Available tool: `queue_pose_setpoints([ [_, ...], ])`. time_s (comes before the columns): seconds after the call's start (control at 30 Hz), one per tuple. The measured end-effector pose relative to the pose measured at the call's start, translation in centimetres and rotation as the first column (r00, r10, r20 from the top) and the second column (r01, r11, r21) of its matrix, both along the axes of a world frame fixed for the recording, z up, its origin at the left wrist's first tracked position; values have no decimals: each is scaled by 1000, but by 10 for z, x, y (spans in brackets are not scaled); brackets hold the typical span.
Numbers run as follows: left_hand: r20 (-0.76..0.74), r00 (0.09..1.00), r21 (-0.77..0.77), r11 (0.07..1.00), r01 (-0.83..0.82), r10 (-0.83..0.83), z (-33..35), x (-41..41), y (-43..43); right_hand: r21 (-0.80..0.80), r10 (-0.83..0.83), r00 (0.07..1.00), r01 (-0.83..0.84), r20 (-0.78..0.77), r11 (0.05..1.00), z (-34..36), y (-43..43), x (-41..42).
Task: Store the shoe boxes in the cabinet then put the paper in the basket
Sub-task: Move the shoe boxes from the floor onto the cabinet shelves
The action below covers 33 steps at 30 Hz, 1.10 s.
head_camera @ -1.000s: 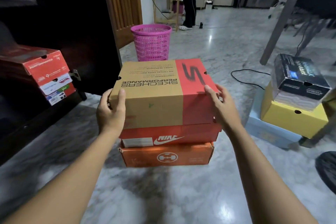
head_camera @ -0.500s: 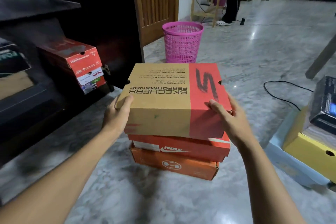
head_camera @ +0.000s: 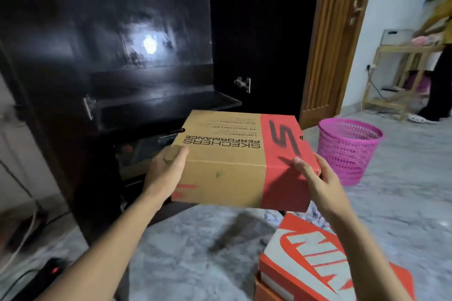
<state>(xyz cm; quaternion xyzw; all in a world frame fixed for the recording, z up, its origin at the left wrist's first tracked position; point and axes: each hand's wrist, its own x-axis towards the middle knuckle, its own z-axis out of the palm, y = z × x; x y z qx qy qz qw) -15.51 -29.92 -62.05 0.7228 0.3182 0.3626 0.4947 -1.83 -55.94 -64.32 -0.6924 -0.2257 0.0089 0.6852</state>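
Observation:
I hold a tan and red Skechers shoe box in the air in front of the open dark cabinet. My left hand grips its left end and my right hand grips its right end, thumbs on the lid. An orange Nike box lies on another orange box on the floor at the lower right. A pink mesh basket stands on the floor to the right. A bit of crumpled paper shows under the held box.
The cabinet door stands open beside a wooden door. Boxes sit dimly on a lower cabinet shelf. A power strip and cables lie at the lower left. A person stands by a wooden rack at the far right.
Both hands lifted the Skechers box off the stack and carried it up and left toward the cabinet. The Nike box is now uncovered.

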Motion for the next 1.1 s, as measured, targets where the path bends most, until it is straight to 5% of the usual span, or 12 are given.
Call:
queue_pose_setpoints([
  [0.37,198,964,-170,975,-145,178,61,6,136,-126,7,997,2,77,992,96,167,34],
  [0.7,290,883,-168,928,-332,368,59,52,172,-108,7,1000,-5,21,994,92,227,78],
  [1.1,224,736,-149,769,-622,639,43,90,252,-22,297,947,-301,-121,953,73,339,136],
])
